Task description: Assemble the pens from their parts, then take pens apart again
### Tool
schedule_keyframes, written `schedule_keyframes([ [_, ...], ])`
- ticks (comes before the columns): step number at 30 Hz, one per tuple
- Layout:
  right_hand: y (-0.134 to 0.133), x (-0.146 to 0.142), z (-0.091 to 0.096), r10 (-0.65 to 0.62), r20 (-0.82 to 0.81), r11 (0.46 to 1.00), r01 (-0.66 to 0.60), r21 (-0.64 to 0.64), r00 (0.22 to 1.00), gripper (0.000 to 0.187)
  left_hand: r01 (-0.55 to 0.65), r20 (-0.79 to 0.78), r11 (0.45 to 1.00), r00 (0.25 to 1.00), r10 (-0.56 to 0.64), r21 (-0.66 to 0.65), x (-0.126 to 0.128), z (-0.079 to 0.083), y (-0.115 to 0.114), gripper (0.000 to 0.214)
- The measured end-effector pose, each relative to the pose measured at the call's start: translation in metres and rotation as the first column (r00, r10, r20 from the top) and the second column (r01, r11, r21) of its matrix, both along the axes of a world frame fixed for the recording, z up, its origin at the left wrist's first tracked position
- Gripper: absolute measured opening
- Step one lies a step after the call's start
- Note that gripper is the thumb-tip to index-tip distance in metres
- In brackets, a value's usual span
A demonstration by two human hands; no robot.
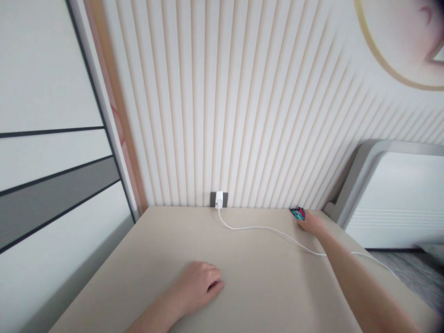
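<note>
My left hand rests on the beige tabletop near its front, fingers curled in and nothing visible in them. Stretched out to the far right corner, my right hand is closed on a small flat item patterned in black, teal and red. It lies at the back edge against the wall, and its kind is too small to make out. Part of it is hidden by my fingers. A white charging cable runs across the tabletop and passes beneath my right forearm. Its white charger is plugged into the wall.
Behind the tabletop, a dark socket plate sits on the ribbed white wall. A white and grey cabinet stands along the left side. On the right is a grey-framed white headboard.
</note>
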State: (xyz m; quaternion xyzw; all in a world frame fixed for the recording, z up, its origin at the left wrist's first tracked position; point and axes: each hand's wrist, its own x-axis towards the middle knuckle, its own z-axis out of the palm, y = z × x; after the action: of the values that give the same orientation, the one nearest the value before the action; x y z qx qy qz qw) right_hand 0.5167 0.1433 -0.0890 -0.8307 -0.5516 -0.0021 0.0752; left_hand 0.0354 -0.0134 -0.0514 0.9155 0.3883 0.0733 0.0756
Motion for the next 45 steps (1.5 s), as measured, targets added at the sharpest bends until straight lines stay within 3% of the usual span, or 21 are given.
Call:
schedule_keyframes([
  [7, 0.003, -0.016, 0.006, 0.038, -0.012, 0.991, -0.039, -0.125, 0.999, 0.035, 0.002, 0.007, 1.0, 1.0, -0.002, -0.017, 0.0, 0.002, 0.001, 0.026],
  [15, -0.005, -0.04, 0.015, 0.075, -0.012, 0.985, -0.076, -0.155, 0.997, 0.034, 0.004, -0.009, 1.0, 1.0, -0.005, -0.017, 0.0, 0.003, 0.0, 0.026],
  [19, -0.014, -0.053, 0.024, 0.098, -0.043, 0.985, -0.103, -0.137, 0.994, 0.036, -0.003, -0.015, 1.0, 1.0, 0.003, -0.01, 0.001, 0.003, 0.001, 0.026],
  [24, -0.026, -0.073, 0.052, 0.188, -0.132, 0.978, -0.199, -0.069, 0.973, 0.03, -0.003, -0.03, 1.0, 1.0, 0.003, 0.015, 0.0, 0.002, 0.0, 0.025],
  [28, -0.048, -0.111, 0.072, 0.293, -0.162, 0.956, -0.288, 0.051, 0.942, 0.037, 0.016, 0.007, 0.999, 1.0, -0.017, 0.049, 0.0, 0.001, -0.001, 0.023],
  [30, -0.07, -0.143, 0.074, 0.441, -0.171, 0.891, -0.409, 0.195, 0.881, 0.041, 0.02, 0.093, 0.996, 0.995, -0.028, 0.091, 0.001, 0.003, -0.001, 0.02],
  [32, -0.096, -0.179, 0.071, 0.637, -0.176, 0.762, -0.579, 0.289, 0.75, 0.051, 0.018, 0.226, 0.984, 0.972, -0.058, 0.177, 0.001, 0.006, -0.001, 0.015],
  [34, -0.119, -0.216, 0.065, 0.782, -0.199, 0.623, -0.734, 0.27, 0.59, 0.06, -0.001, 0.333, 0.956, 0.937, -0.101, 0.294, 0.001, 0.01, -0.001, 0.013],
  [36, -0.131, -0.249, 0.058, 0.849, -0.185, 0.526, -0.829, 0.189, 0.496, 0.061, -0.016, 0.348, 0.92, 0.928, -0.132, 0.39, 0.0, 0.014, 0.001, 0.023],
  [40, -0.121, -0.297, 0.044, 0.885, -0.094, 0.464, -0.88, 0.103, 0.456, 0.041, -0.014, 0.21, 0.912, 0.974, -0.08, 0.409, -0.007, 0.013, 0.009, 0.053],
  [45, -0.089, -0.326, 0.036, 0.894, -0.047, 0.446, -0.88, 0.164, 0.445, 0.045, -0.199, 0.209, 0.895, 0.97, 0.123, 0.399, -0.026, -0.002, 0.03, 0.063],
])
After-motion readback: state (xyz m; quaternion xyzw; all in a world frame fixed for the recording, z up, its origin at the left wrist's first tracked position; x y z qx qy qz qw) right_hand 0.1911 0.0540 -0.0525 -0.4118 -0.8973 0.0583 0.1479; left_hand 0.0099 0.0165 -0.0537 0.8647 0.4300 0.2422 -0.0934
